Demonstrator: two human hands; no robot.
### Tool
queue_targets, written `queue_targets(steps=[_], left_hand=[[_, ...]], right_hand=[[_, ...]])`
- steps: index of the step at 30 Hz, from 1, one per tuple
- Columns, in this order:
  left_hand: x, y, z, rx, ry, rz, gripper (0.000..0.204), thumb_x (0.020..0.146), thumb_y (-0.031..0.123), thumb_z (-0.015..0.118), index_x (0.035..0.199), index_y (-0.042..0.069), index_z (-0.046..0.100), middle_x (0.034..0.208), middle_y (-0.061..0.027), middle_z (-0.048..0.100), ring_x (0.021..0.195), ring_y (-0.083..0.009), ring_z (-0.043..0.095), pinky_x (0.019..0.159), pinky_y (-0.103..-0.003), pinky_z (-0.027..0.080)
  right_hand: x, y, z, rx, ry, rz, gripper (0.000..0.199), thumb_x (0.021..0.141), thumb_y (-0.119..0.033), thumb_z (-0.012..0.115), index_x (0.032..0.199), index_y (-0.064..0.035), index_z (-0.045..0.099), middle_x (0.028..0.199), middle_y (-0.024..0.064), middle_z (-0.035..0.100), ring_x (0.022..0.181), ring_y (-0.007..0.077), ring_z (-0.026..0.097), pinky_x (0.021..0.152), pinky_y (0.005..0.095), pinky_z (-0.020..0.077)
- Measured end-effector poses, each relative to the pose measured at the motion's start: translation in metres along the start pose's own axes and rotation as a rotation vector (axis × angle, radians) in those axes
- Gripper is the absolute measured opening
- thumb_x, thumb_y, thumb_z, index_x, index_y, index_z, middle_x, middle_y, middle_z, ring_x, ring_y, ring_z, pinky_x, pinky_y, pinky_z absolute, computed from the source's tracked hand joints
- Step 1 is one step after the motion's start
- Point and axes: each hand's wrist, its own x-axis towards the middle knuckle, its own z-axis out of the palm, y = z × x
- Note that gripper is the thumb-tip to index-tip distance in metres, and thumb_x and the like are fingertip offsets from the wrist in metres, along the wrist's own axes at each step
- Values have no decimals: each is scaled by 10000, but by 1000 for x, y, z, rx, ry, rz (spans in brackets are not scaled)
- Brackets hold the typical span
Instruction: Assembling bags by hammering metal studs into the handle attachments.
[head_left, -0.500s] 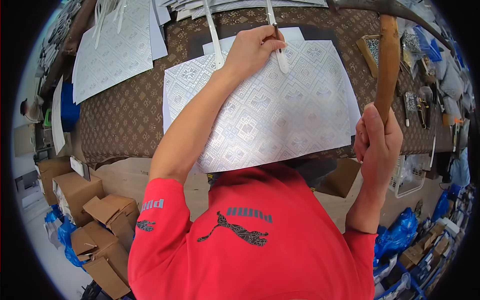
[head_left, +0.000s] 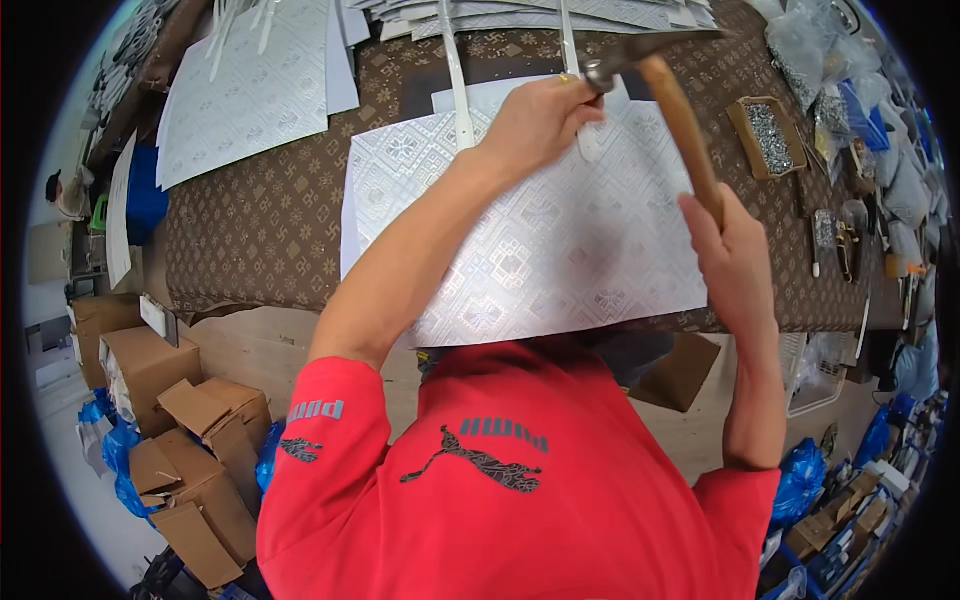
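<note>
My right hand point(head_left: 738, 250) grips the lower end of a hammer's wooden handle point(head_left: 685, 130). The dark metal hammer head point(head_left: 640, 50) is at the fingertips of my left hand point(head_left: 535, 122), over the thin dark punch pinched there; head and fingers hide most of the punch. Beneath lies a silver-white patterned sheet point(head_left: 530, 240) on the table. Two narrow white straps come down onto its far edge: the left strap point(head_left: 455, 80) lies beside my left wrist, and the tip of the right strap point(head_left: 589, 148) shows just below my left fingers.
A brown patterned cloth point(head_left: 260, 220) covers the table. A small box of metal fittings point(head_left: 768, 138) sits at the right, near pliers point(head_left: 848, 250) and plastic bags point(head_left: 800, 60). More patterned sheets point(head_left: 255, 90) lie at the far left. Cardboard boxes point(head_left: 200, 460) stand on the floor.
The raised hammer has swung down and left, its head now at the punch in my left hand. My right hand has shifted left; my left hand keeps its place on the sheet.
</note>
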Motion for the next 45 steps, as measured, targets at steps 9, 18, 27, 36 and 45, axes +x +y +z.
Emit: queue_targets(steps=[9,18,27,36,45], left_hand=[[3,19,-11,-448,154,-304,162,946,158,641,940,-3,656,820,-160,693,756,-300,691,707,-383,534],[-12,25,-6,-151,-87,-271,148,939,147,646,922,1,660,809,-141,702,732,-281,682,686,-360,521],[-17,24,-4,-119,-72,-143,147,934,157,675,957,12,682,802,-120,693,692,-232,645,662,-332,502],[-16,26,1,84,-53,-18,224,981,181,620,906,-20,555,809,-158,674,738,-303,699,673,-362,543],[-12,27,-54,-488,126,-422,278,1007,140,593,1201,-7,458,835,-105,694,700,-150,683,667,-292,545]], right_hand=[[-26,-24,-20,457,-9,411,247,1042,-264,573,877,-87,526,628,-65,423,432,-8,320,374,187,225],[-33,-15,-21,465,-17,409,258,1044,-275,573,882,-80,521,624,-61,428,430,-14,317,373,180,226],[-29,-49,-33,445,157,314,245,1044,-260,568,904,-61,531,623,-43,443,433,9,344,371,191,240],[-28,11,-17,36,-149,86,217,1028,-261,583,915,-78,554,626,-55,424,449,16,355,382,191,231],[-27,17,-29,492,129,508,272,1029,-280,594,833,-124,488,619,-79,408,438,2,326,376,199,243]])
